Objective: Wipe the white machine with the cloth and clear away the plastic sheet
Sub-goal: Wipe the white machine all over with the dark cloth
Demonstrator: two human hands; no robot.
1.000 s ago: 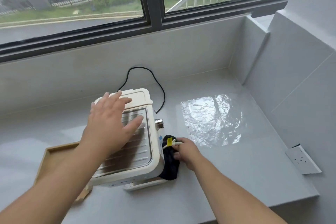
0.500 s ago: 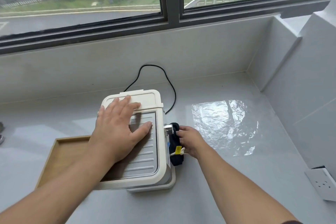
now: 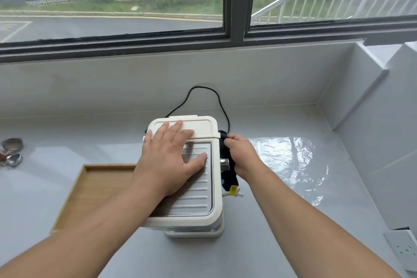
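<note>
The white machine [image 3: 198,201] stands in the middle of the grey counter, seen from above, with a ribbed metal top plate. My left hand [image 3: 169,160] lies flat on its top, fingers spread. My right hand [image 3: 241,158] presses a dark cloth [image 3: 228,176] with a yellow tag against the machine's right side, near a small metal knob. To the right, the clear plastic sheet [image 3: 291,160] lies flat and wrinkled on the counter.
A shallow wooden tray [image 3: 90,194] sits left of the machine. Metal cups [image 3: 12,144] stand at the far left. A black cord [image 3: 203,90] loops behind the machine. A wall socket [image 3: 404,248] is low on the right wall. The window sill wall closes the back.
My right hand has slid the cloth along the machine's right side from its near end toward its far end. My left hand stayed on top. The view moved closer.
</note>
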